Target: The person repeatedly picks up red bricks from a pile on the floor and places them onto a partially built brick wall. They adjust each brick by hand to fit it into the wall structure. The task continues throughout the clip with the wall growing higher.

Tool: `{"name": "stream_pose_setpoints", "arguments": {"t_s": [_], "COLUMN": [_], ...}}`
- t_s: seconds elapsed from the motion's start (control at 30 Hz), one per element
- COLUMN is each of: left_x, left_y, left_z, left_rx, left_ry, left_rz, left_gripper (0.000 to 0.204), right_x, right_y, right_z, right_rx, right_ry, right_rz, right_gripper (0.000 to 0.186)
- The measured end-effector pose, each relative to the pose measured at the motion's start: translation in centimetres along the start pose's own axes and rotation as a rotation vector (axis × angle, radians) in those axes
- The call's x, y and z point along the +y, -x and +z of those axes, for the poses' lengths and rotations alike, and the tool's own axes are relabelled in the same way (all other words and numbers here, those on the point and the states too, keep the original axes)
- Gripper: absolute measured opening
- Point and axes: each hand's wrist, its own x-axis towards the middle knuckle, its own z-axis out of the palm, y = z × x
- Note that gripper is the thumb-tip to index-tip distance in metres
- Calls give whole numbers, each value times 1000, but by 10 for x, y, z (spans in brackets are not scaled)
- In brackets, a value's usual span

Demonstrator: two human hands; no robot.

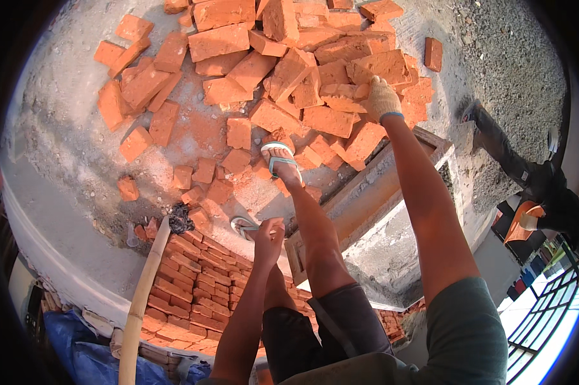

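My right hand (384, 101), in a pale knit glove with a blue cuff, reaches to the right side of a loose pile of orange bricks (328, 122). Its fingers are closed on the end of a rough-edged brick (344, 97), which lies against others in the pile. The fingertips are partly hidden behind the glove. My left hand (269, 239) is bare and hangs near my knee, above a sandalled foot. Its fingers are curled together, and nothing shows in them.
One sandalled foot (279, 157) stands among the bricks. A long wooden trough (360, 199) lies to its right. Neatly stacked bricks (200, 282) and a bamboo pole (142, 295) are at lower left. Another person (527, 167) stands at right by gravel (514, 58).
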Motion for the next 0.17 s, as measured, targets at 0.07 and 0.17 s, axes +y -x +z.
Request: {"name": "stream_pose_setpoints", "arguments": {"t_s": [0.07, 0.17], "left_x": [54, 111], "left_y": [-89, -153], "left_z": [59, 99], "left_rx": [-185, -260], "left_ry": [116, 390], "left_rz": [-28, -351], "left_gripper": [38, 52], "right_x": [3, -13], "right_y": [-2, 0], "right_z": [-19, -28], "right_rx": [-104, -197], "right_ry": [-34, 190], "right_rz": [-50, -145], "right_gripper": [63, 76]}}
